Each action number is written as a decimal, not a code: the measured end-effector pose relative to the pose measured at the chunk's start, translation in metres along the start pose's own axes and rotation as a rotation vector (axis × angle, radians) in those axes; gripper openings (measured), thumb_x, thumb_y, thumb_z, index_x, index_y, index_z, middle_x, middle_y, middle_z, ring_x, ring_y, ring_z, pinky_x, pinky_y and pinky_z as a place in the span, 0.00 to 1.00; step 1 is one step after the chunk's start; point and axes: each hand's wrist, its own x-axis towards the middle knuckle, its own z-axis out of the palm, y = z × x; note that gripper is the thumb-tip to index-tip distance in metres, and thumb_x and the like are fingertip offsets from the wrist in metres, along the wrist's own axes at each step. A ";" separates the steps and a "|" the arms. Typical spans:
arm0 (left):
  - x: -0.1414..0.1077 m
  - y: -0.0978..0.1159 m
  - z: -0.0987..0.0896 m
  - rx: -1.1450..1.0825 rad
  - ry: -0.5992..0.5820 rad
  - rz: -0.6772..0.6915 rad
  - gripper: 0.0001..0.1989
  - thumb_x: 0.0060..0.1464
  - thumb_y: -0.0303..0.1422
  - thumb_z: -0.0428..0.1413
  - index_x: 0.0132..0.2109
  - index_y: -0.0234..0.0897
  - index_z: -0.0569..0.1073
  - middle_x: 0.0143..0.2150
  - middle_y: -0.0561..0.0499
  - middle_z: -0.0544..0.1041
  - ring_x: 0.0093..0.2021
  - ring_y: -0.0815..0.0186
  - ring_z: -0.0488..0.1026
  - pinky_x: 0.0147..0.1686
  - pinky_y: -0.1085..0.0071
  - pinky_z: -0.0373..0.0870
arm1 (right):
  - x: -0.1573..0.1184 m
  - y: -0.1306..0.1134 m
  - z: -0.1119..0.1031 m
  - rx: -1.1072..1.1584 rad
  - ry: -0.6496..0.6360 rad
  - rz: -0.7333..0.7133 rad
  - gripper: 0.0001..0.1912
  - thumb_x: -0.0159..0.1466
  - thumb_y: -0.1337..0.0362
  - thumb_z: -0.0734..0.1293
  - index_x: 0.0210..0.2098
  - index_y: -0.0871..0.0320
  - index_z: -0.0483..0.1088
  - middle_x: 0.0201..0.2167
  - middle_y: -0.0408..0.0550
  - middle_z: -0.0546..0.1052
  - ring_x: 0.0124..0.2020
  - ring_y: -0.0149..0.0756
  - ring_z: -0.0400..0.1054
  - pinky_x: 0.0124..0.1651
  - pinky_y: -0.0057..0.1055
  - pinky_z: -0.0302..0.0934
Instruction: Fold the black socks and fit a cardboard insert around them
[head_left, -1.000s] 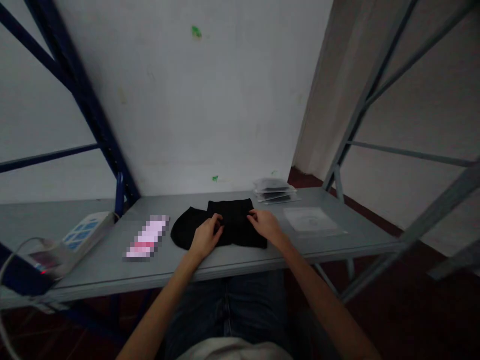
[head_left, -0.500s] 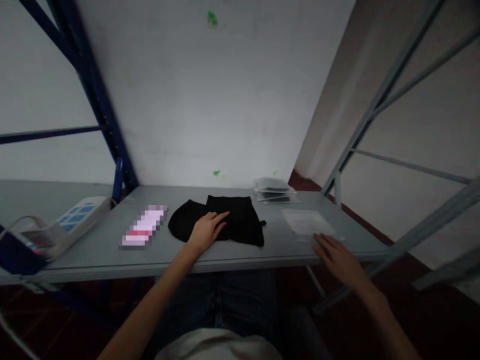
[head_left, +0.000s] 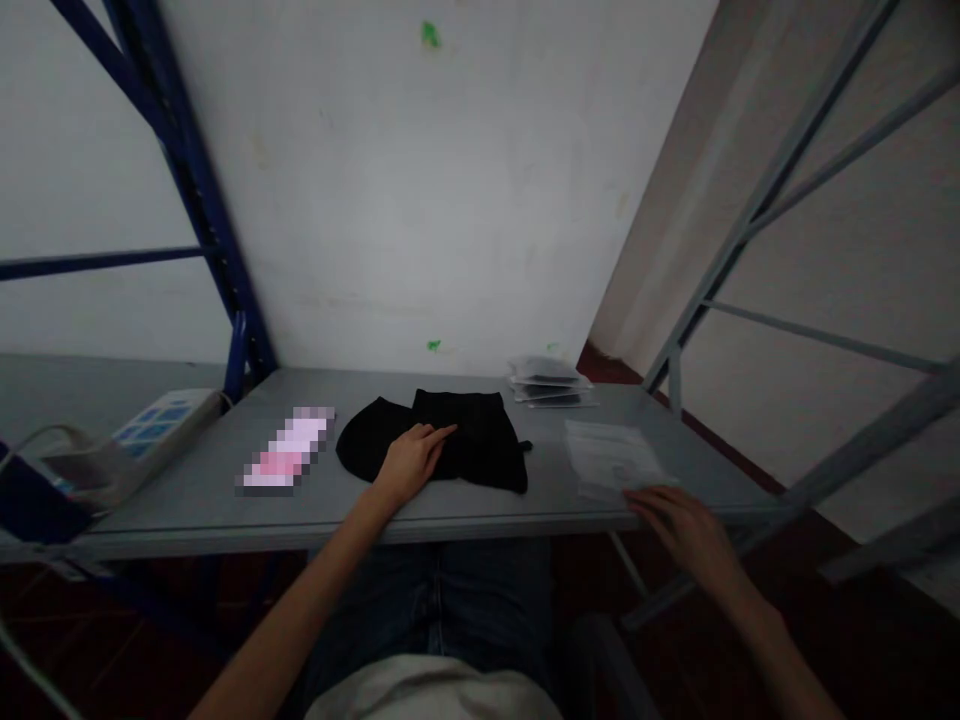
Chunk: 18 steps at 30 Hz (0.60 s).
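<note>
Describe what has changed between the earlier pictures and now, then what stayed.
The right hand has left the black cloth and moved right, to the near edge of the clear bag, which has shifted slightly nearer; whether it is gripped is unclear. A small black tab now shows at the cloth's right edge. The left hand stays on the cloth, the stack of packets at the back.

Black cloth (head_left: 487, 460) is looking matt. The grey metal tabletop (head_left: 549, 490) is looking smooth; the translucent plastic bag (head_left: 609, 452) is looking faintly glossy.
</note>
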 end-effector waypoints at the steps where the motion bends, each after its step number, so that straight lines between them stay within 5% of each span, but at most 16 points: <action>1: 0.000 0.000 0.000 0.002 0.000 -0.001 0.23 0.70 0.29 0.46 0.67 0.45 0.70 0.45 0.45 0.78 0.48 0.59 0.74 0.49 0.66 0.73 | 0.003 0.001 -0.001 0.008 -0.007 -0.016 0.19 0.72 0.54 0.59 0.47 0.50 0.81 0.45 0.53 0.83 0.46 0.49 0.78 0.54 0.48 0.71; 4: 0.000 0.001 -0.001 0.010 -0.004 -0.001 0.23 0.70 0.29 0.46 0.67 0.44 0.70 0.44 0.46 0.77 0.47 0.59 0.74 0.49 0.66 0.73 | 0.011 0.001 -0.001 0.058 -0.028 -0.036 0.19 0.72 0.53 0.59 0.45 0.51 0.81 0.47 0.53 0.83 0.48 0.49 0.78 0.56 0.49 0.71; 8: 0.000 0.003 -0.002 0.013 -0.011 -0.012 0.23 0.70 0.30 0.46 0.67 0.44 0.70 0.44 0.46 0.78 0.47 0.59 0.74 0.49 0.66 0.73 | 0.022 -0.004 0.001 0.114 -0.057 0.019 0.23 0.71 0.47 0.61 0.54 0.53 0.77 0.56 0.55 0.80 0.56 0.50 0.75 0.61 0.49 0.69; 18: 0.000 0.002 -0.001 -0.004 -0.010 -0.014 0.23 0.70 0.30 0.46 0.67 0.44 0.70 0.46 0.45 0.78 0.49 0.59 0.74 0.50 0.64 0.73 | 0.049 -0.018 0.007 -0.077 -0.085 -0.090 0.18 0.72 0.57 0.60 0.52 0.51 0.80 0.51 0.51 0.83 0.49 0.49 0.80 0.52 0.45 0.75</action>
